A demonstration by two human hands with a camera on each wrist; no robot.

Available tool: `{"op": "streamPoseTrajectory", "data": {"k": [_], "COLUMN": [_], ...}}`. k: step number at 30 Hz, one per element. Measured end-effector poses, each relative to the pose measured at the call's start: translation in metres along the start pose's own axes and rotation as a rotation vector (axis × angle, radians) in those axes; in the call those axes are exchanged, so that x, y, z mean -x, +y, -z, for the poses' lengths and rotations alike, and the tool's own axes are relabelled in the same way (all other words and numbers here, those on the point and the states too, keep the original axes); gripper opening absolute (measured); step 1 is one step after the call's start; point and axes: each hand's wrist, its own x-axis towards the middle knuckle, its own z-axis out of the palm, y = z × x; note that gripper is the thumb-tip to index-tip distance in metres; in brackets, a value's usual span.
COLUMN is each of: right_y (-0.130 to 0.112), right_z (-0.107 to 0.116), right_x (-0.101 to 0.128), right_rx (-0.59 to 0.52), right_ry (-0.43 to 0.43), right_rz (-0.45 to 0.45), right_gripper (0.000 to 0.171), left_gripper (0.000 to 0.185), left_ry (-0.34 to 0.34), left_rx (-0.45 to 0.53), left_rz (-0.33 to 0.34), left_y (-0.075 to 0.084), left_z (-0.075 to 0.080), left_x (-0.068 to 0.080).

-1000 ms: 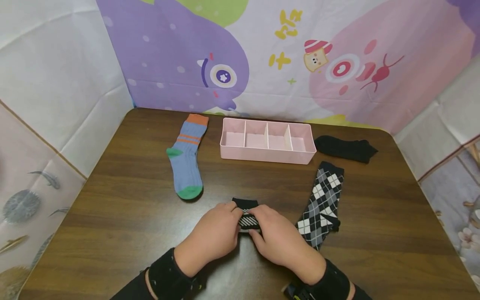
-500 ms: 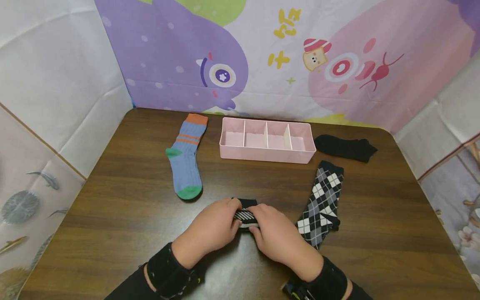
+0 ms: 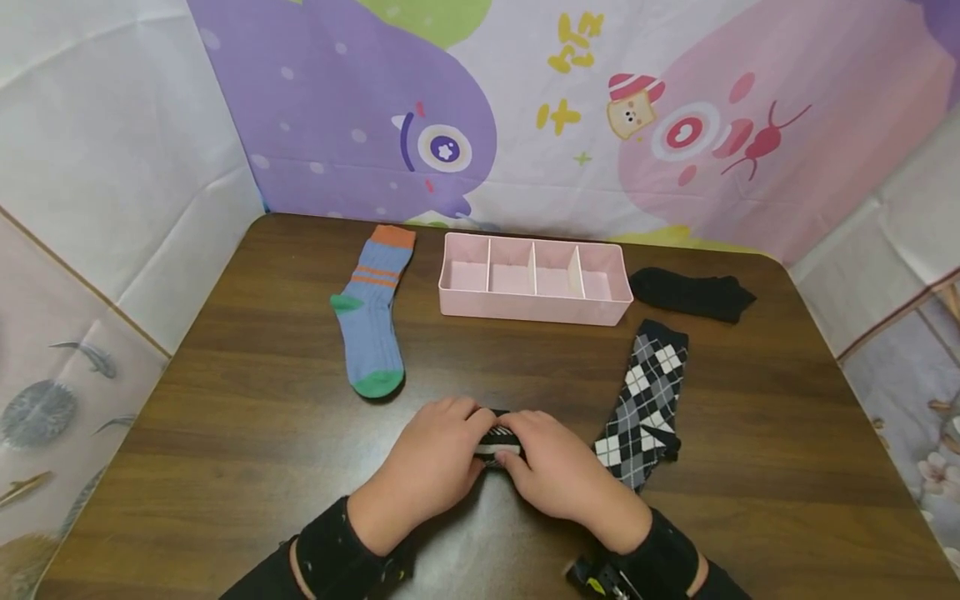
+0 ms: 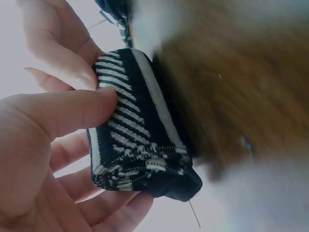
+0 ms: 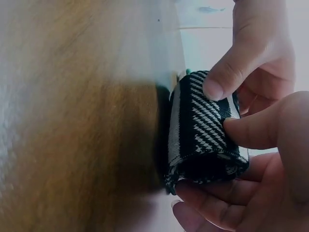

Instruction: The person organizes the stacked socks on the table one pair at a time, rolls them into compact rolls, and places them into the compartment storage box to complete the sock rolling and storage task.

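- Socks lie spread on the worktop (image 3: 247, 433); at the far left is a flat blue sock (image 3: 375, 325) with a green toe and an orange top.
- Next comes the left hand (image 3: 435, 454). It holds one end of the striped sock (image 4: 133, 108), with its thumb on top and its fingers curled under.
- That striped sock is in the middle, wound into a fat little roll. A second ago a black flap stuck out behind it; now only a bit of black shows there. I think the rolling is almost done.
- Behind it stands a pink box (image 3: 534, 308) with four parts in a row. I see just pink walls and floors in them.
- The right hand (image 3: 566, 467) pinches the roll's other end.
- Past that hand lies a checked sock (image 3: 647, 396).
- Last is a black sock (image 3: 690, 294), just beside the box. I can't tell if they touch.
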Motion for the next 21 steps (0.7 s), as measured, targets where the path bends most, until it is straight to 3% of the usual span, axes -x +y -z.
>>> {"op": "streamPoseTrajectory", "data": {"k": [5, 11, 17, 21], "right_y": [0.000, -0.001, -0.004, -0.006], "right_z": [-0.001, 0.001, -0.001, -0.006], "right_x": [0.001, 0.002, -0.001, -0.006], "right_rx": [0.018, 0.128, 0.256, 0.358], "right_ry": [0.060, 0.160, 0.145, 0.153], "right_rz": [0.025, 0.131, 0.160, 0.170], "right_gripper": [0.045, 0.050, 0.056, 0.061], "left_gripper": [0.038, 0.040, 0.042, 0.045], "left_ry": [-0.061, -0.113, -0.150, -0.140], "left_rx": [0.021, 0.043, 0.092, 0.149], "left_rz": [0.031, 0.063, 0.105, 0.158], "left_y": [-0.002, -0.007, -0.011, -0.014], "left_z": [-0.001, -0.002, -0.003, -0.007], "left_x": [-0.003, -0.008, -0.010, -0.012]}}
